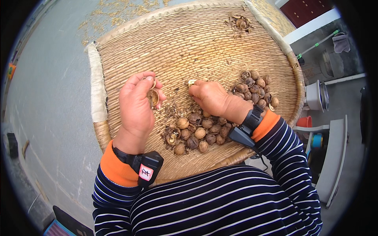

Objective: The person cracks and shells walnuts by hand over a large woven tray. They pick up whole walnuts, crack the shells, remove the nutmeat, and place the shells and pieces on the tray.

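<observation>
My left hand [137, 98] is curled around pieces of walnut shell [153, 98], their hollow insides showing, above the left part of a woven wicker tray [177, 44]. To the right, my right hand [210, 96] pinches a pale piece of walnut [192, 82] between thumb and fingers, low over the weave. Its fingertips are partly hidden. Whole brown walnuts [200, 132] lie in a heap below the hands, with a cracked one [171, 139] at its left side showing pale kernel. A second group of walnuts [255, 88] sits beyond my right wrist.
Broken shells [240, 23] are piled near the tray's far right corner. Dark crumbs [172, 109] lie between my hands. Grain is spread on the concrete floor [59, 59] beyond the tray. At right stand a pale bucket [313, 96], a red pot [304, 121] and a mop [319, 44].
</observation>
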Available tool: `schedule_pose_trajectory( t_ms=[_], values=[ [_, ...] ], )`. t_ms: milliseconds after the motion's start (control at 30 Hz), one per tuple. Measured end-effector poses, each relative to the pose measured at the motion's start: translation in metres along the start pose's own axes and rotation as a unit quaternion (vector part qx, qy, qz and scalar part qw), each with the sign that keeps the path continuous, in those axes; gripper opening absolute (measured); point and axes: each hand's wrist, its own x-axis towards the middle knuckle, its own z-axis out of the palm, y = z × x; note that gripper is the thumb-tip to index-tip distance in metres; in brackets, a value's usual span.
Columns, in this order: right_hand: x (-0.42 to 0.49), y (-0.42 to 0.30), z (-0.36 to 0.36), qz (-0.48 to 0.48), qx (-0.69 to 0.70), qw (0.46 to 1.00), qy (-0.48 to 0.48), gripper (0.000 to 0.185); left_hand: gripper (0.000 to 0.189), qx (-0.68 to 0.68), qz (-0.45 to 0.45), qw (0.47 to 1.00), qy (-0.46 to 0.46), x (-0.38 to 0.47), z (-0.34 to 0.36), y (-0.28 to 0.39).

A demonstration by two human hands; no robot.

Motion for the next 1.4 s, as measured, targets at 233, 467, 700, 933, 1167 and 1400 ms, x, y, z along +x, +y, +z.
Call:
schedule_pose_trajectory(
  t_ms=[233,467,700,933,1167,1400],
  values=[
    [0.006,-0.017,-0.009,-0.002,-0.044,0.999,-0.014,0.012,0.011,0.001,-0.007,1.000,0.015,0.001,0.001,-0.001],
    [-0.004,-0.023,-0.048,0.071,0.611,0.787,0.039,0.005,0.013,0.007,-0.010,1.000,0.005,0.001,0.000,0.000],
    [-0.022,-0.068,-0.093,0.042,0.668,0.742,0.042,0.015,0.013,0.003,-0.013,1.000,0.019,0.000,0.000,-0.001],
    [-0.057,-0.123,-0.125,-0.438,0.606,0.653,0.115,0.007,0.013,0.007,-0.004,1.000,0.003,-0.001,0.001,-0.002],
    [-0.064,-0.149,-0.120,-0.408,0.575,0.645,0.296,0.008,0.014,0.014,-0.004,1.000,-0.007,-0.001,-0.001,-0.004],
    [-0.065,-0.143,-0.114,-0.419,0.635,0.598,0.254,0.010,0.013,0.018,-0.007,1.000,-0.008,0.000,-0.002,-0.005]
  ],
)
